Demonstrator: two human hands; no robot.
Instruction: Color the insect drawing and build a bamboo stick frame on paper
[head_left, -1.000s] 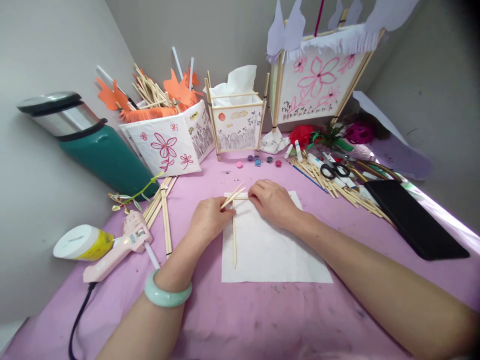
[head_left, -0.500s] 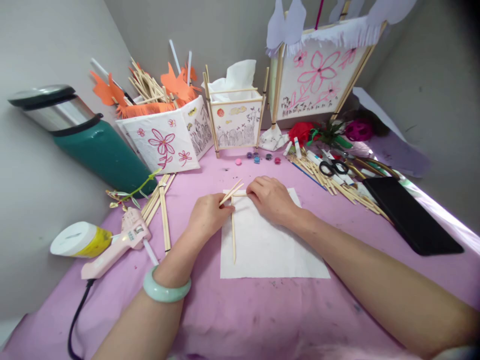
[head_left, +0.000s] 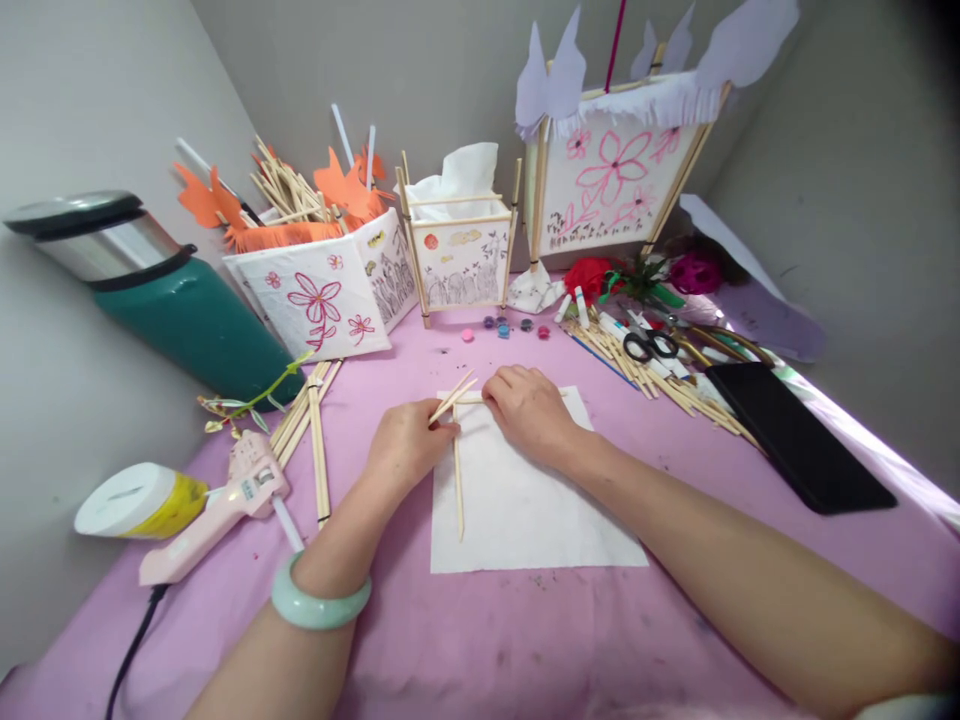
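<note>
A white sheet of paper [head_left: 540, 515] lies flat on the purple cloth. My left hand [head_left: 403, 447] is closed at the sheet's upper left corner, pinching thin wooden sticks [head_left: 456, 394] whose ends cross beyond the fingers. Another wooden stick [head_left: 459, 490] runs down the left side of the paper, its upper end close to my left fingertips. My right hand [head_left: 531, 412] has its fingers curled on a wooden stick [head_left: 470, 402] along the top edge. The palm hides the middle of that stick.
To the left are a pink glue gun [head_left: 217, 515], a white-and-yellow bottle [head_left: 142, 500], bundled sticks [head_left: 319, 455] and a teal flask [head_left: 202, 325]. Decorated paper boxes [head_left: 315, 300] and a lantern [head_left: 615, 180] stand behind. Scissors [head_left: 651, 346], loose sticks [head_left: 679, 392] and a black phone [head_left: 799, 435] lie right.
The view has tilted slightly, so the scene sits a little lower and further left. Both hands keep their places at the top of the paper, with the same sticks.
</note>
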